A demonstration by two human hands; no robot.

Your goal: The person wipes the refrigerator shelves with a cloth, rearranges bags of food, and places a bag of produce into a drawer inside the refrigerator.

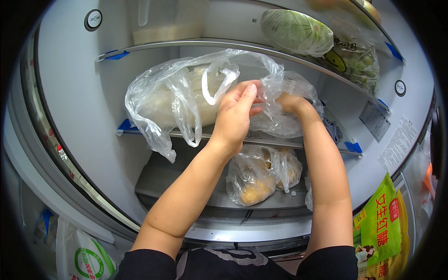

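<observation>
A crumpled clear plastic bag (280, 122) is on the middle shelf of an open refrigerator. My right hand (288, 102) reaches into its folds; the film hides the fingers, so their grip cannot be seen. At the bag's left edge, my left hand (238, 108) has thumb and forefinger together on the film, the other fingers spread below. Left of it lies a larger clear plastic bag (157, 101) with a bulky pale item (189, 94) inside. Its loose handles hang over the shelf's front edge (269, 142).
Below sits a knotted bag of yellowish round produce (257, 190). The upper shelf holds a plastic-wrapped green vegetable (297, 31), bagged greens (364, 66) and a translucent container (168, 24). Blue tabs (353, 147) mark shelf corners. Door shelves hold a green food packet (379, 217) and a white bag (80, 255).
</observation>
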